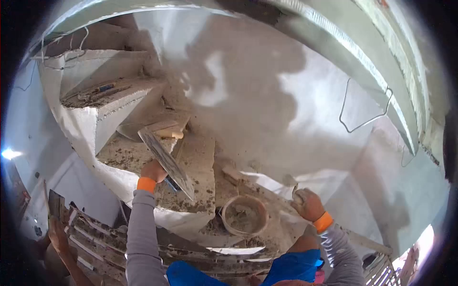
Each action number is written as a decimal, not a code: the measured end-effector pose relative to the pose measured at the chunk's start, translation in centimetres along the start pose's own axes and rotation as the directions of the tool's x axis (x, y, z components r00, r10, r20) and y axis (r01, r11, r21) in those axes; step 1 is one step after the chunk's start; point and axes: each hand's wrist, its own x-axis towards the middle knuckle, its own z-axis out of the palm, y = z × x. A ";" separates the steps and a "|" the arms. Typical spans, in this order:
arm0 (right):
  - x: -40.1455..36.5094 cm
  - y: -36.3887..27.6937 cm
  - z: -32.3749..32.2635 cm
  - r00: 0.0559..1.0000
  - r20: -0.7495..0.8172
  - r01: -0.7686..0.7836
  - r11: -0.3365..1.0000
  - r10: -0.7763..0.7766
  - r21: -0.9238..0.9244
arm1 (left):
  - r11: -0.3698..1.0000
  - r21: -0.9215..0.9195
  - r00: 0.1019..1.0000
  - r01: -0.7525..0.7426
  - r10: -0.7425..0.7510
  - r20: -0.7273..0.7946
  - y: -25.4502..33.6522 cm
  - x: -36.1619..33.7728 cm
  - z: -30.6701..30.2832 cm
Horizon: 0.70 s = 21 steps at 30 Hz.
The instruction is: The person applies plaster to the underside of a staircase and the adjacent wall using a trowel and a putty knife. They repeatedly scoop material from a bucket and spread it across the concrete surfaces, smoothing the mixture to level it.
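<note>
My left hand grips the handle of a long flat plastering trowel, whose blade slants up and left over a mortar-spattered concrete step. My right hand, caked in grey mortar, is closed around something small near the white plastered wall; what it holds is too smeared to tell. Both wrists wear orange cuffs over grey sleeves. A round bucket with grey mortar sits between the two hands, just below them.
Rough staircase steps rise to the upper left, with tools lying on one. A wire loop hangs on the wall at right. Another person's arm reaches beside a dirty ladder or plank frame at the lower left.
</note>
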 end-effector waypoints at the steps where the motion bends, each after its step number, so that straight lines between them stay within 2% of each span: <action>1: 1.5 -0.7 -1.9 1.000 -0.024 0.019 0.999 -0.020 -0.043 | 0.999 0.031 0.999 -0.038 0.038 -0.010 0.0 0.1 -0.2; 2: 2.9 -0.9 -3.1 0.965 -0.169 0.172 0.972 -0.199 -0.160 | 0.995 0.063 0.997 -0.074 0.075 -0.014 0.0 0.0 -0.3; 3: 4.2 -2.1 -5.3 0.976 -0.158 0.124 0.979 -0.150 -0.161 | 0.989 0.095 0.994 -0.110 0.112 -0.012 -0.1 -0.1 -0.1; 4: 5.8 -2.2 -7.1 0.924 -0.181 0.281 0.918 -0.338 -0.279 | 0.989 0.106 0.995 -0.098 0.098 0.003 0.0 -0.3 -0.2; 6: 8.8 -3.2 -10.1 0.880 -0.313 0.225 0.892 -0.359 -0.391 | 0.989 0.129 0.997 -0.073 0.069 0.039 0.6 -0.5 -0.9; 7: 10.3 -3.5 -11.5 0.877 -0.324 0.192 0.876 -0.355 -0.442 | 0.991 0.111 0.997 -0.071 0.067 0.045 0.8 -0.7 -1.2; 9: 13.6 -3.8 -14.2 0.788 -0.402 0.203 0.813 -0.467 -0.546 | 0.995 0.074 0.996 -0.064 0.060 0.059 1.1 -0.9 -1.5; 10: 15.2 -4.1 -15.5 0.784 -0.418 0.148 0.792 -0.459 -0.592 | 0.980 0.147 0.991 -0.135 0.135 0.007 0.2 -0.4 -0.6; 12: 18.4 -4.7 -18.4 0.746 -0.452 0.135 0.775 -0.489 -0.617 | 0.983 0.121 0.990 -0.135 0.129 0.057 0.0 0.0 -0.7; 13: 20.2 -4.2 -19.7 0.689 -0.476 0.119 0.733 -0.546 -0.669 | 0.985 0.108 0.988 -0.136 0.128 0.082 0.0 0.1 -0.8; 14: 21.2 -4.5 -21.4 0.696 -0.482 0.040 0.699 -0.533 -0.714 | 0.983 0.139 0.990 -0.116 0.103 0.097 0.1 -0.1 -0.9; 15: 22.3 -4.4 -22.8 0.663 -0.569 -0.006 0.757 -0.486 -0.653 | 0.991 0.112 0.992 -0.073 0.060 0.109 0.7 -0.5 -1.2; 17: 20.6 -5.2 -23.8 0.712 -0.577 -0.066 0.781 -0.399 -0.621 | 0.997 0.069 0.991 0.017 -0.026 0.128 1.6 -1.0 -2.3; 18: 20.3 -3.9 -23.8 0.689 -0.561 -0.029 0.756 -0.459 -0.654 | 0.991 0.133 0.992 -0.019 0.002 0.125 0.6 -0.2 -1.2; 20: 19.6 -0.2 -23.1 0.639 -0.516 0.037 0.693 -0.571 -0.720 | 0.988 0.130 0.989 -0.086 0.068 0.132 -0.7 0.6 0.4; 21: 19.0 0.2 -21.9 0.647 -0.553 -0.001 0.724 -0.526 -0.690 | 0.985 0.129 0.987 -0.117 0.101 0.127 -1.0 0.9 0.6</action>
